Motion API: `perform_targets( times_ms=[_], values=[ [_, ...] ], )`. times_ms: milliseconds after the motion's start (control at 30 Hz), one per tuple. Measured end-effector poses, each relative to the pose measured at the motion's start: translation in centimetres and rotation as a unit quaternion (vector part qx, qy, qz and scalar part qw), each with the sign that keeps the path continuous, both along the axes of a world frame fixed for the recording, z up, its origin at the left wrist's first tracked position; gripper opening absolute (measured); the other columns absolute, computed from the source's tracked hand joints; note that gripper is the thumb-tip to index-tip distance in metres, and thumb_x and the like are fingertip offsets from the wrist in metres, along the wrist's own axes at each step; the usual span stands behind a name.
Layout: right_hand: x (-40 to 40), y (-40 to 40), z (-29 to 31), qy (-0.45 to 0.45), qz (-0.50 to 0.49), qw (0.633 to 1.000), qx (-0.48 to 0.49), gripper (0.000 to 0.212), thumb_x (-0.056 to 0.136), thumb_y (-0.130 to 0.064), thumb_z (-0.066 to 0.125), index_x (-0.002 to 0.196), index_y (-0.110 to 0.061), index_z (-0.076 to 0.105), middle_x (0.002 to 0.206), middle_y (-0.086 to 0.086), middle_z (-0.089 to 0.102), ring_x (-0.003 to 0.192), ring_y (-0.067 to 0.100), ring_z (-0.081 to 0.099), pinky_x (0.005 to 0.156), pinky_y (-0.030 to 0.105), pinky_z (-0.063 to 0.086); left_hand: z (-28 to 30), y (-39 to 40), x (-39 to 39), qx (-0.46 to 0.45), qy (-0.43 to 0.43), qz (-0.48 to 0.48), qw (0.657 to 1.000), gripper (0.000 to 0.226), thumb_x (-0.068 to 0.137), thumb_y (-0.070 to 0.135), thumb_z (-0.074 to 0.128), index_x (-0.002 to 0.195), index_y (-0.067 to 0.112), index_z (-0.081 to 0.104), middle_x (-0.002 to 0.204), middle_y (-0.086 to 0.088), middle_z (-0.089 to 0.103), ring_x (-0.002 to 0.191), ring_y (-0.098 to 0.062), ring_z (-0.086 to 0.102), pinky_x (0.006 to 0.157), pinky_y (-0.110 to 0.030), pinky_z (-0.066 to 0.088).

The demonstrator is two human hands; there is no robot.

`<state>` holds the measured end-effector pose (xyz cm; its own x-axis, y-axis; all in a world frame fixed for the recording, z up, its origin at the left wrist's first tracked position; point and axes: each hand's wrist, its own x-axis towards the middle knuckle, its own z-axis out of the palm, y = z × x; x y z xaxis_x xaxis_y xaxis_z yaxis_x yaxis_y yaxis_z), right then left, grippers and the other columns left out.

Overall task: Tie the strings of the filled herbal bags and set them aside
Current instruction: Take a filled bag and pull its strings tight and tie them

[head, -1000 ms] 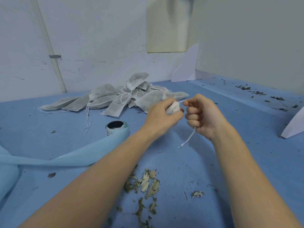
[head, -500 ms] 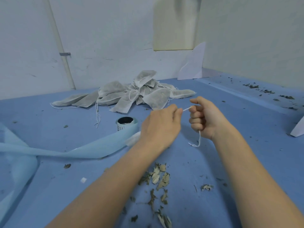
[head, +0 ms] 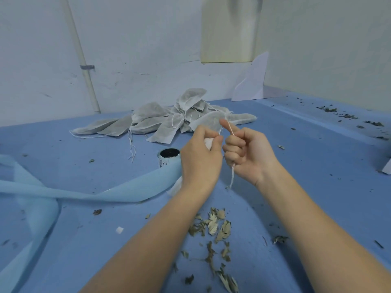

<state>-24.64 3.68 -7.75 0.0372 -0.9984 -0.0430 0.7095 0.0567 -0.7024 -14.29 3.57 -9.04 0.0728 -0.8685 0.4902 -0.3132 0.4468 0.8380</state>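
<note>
From my feed I see two forearms coming in from the bottom edge, both bare up to where the pic cuts them off, so no sleeves in view. The left hand (head: 201, 159) has no glove, no ring, no band at the wrist. Same for the right hand (head: 246, 154): no glove, no watch, no strap. Nails look short & unpainted where I can make them out, e.g. on the raised right thumb. Nothing else of the person is in view.
</note>
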Motion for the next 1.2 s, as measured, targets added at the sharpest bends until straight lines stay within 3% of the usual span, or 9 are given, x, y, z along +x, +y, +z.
perform_targets(
  times_ms=[133, 300, 467, 633, 733, 833, 967, 1100, 1200],
  values=[
    [0.1, 0.0, 0.1, 0.171, -0.016, 0.984, -0.038, 0.042, 0.086, -0.002, 0.034, 0.112, -0.013, 0.065, 0.049, -0.007, 0.028, 0.047, 0.008, 0.012, 0.041, 0.018, 0.01, -0.8, -0.1, 0.4, -0.02, -0.008, 0.02, 1.0, 0.013, 0.09, 0.026, 0.059, 0.084, 0.014, 0.061, 0.074, 0.007, 0.063, 0.067, -0.005, 0.053, 0.059, -0.007, 0.035],
    [0.4, 0.9, 0.8, 0.476, -0.066, 0.87, -0.107, 0.051, 0.085, -0.004, 0.039, 0.106, -0.039, 0.069, 0.05, -0.009, 0.032, 0.045, 0.007, 0.024, 0.04, 0.015, 0.022, -0.4, -0.1, 0.8, -0.005, 0.012, 0.013, 1.0, 0.02, 0.092, 0.034, 0.056, 0.079, 0.02, 0.061, 0.068, 0.013, 0.061, 0.069, 0.007, 0.053, 0.06, -0.003, 0.034],
    [0.5, 1.1, 1.0, 0.55, -0.061, 0.823, -0.128, 0.046, 0.089, -0.006, 0.043, 0.116, -0.037, 0.065, 0.05, -0.025, 0.054, 0.047, -0.004, 0.046, 0.044, 0.004, 0.033, -0.2, -0.1, 1.0, 0.014, 0.026, 0.004, 1.0, 0.02, 0.093, 0.03, 0.056, 0.084, 0.016, 0.066, 0.07, 0.018, 0.06, 0.073, 0.004, 0.054, 0.065, -0.001, 0.035],
    [0.9, 1.2, 0.7, 0.627, -0.083, 0.761, -0.148, 0.04, 0.09, -0.014, 0.05, 0.116, -0.041, 0.064, 0.056, -0.008, 0.045, 0.06, 0.006, 0.043, 0.058, 0.012, 0.036, 0.0, -0.1, 1.1, 0.045, 0.019, 0.003, 0.999, 0.019, 0.097, 0.024, 0.048, 0.085, 0.017, 0.062, 0.066, 0.02, 0.052, 0.067, 0.011, 0.047, 0.063, 0.001, 0.032],
    [1.3, 1.1, 0.6, 0.666, -0.125, 0.715, -0.172, 0.02, 0.09, -0.019, 0.055, 0.1, -0.035, 0.062, 0.049, -0.01, 0.043, 0.05, 0.001, 0.042, 0.051, 0.009, 0.033, 0.2, -0.3, 1.2, 0.062, 0.023, 0.001, 0.998, 0.02, 0.098, 0.024, 0.047, 0.086, 0.018, 0.061, 0.066, 0.019, 0.052, 0.065, 0.009, 0.047, 0.063, 0.0, 0.034],
    [1.8, 0.9, 0.3, 0.683, -0.157, 0.69, -0.182, 0.011, 0.091, -0.018, 0.057, 0.099, -0.024, 0.052, 0.053, -0.009, 0.05, 0.05, -0.003, 0.047, 0.053, 0.008, 0.036, 0.3, -0.4, 1.2, 0.071, 0.027, -0.003, 0.997, 0.019, 0.098, 0.023, 0.047, 0.088, 0.017, 0.062, 0.069, 0.018, 0.052, 0.066, 0.005, 0.047, 0.061, -0.012, 0.035],
    [1.7, 0.9, 0.2, 0.647, -0.177, 0.724, -0.159, 0.022, 0.088, -0.017, 0.062, 0.095, -0.019, 0.041, 0.063, -0.005, 0.056, 0.051, -0.003, 0.047, 0.052, 0.009, 0.037, 0.6, -0.7, 1.6, 0.087, 0.051, 0.013, 0.995, 0.02, 0.097, 0.022, 0.046, 0.083, 0.019, 0.06, 0.066, 0.019, 0.052, 0.063, 0.005, 0.047, 0.058, -0.003, 0.034],
    [0.8, 0.8, 0.6, 0.529, -0.112, 0.836, -0.092, 0.005, 0.088, -0.019, 0.063, 0.086, -0.015, 0.064, 0.061, -0.01, 0.048, 0.047, 0.002, 0.038, 0.052, 0.018, 0.033, 0.8, -0.7, 1.7, 0.098, 0.073, 0.005, 0.992, 0.023, 0.096, 0.022, 0.047, 0.076, 0.022, 0.06, 0.066, 0.018, 0.056, 0.066, 0.0, 0.051, 0.056, -0.006, 0.034],
    [-0.1, 0.8, 0.5, 0.523, -0.079, 0.844, -0.089, 0.015, 0.09, -0.017, 0.063, 0.096, -0.006, 0.071, 0.056, -0.017, 0.051, 0.048, 0.001, 0.038, 0.05, 0.016, 0.033, 0.8, -0.3, 1.6, 0.106, 0.099, -0.02, 0.989, 0.027, 0.095, 0.02, 0.049, 0.071, 0.026, 0.06, 0.069, 0.017, 0.061, 0.071, -0.002, 0.057, 0.063, -0.012, 0.039]
  ],
)
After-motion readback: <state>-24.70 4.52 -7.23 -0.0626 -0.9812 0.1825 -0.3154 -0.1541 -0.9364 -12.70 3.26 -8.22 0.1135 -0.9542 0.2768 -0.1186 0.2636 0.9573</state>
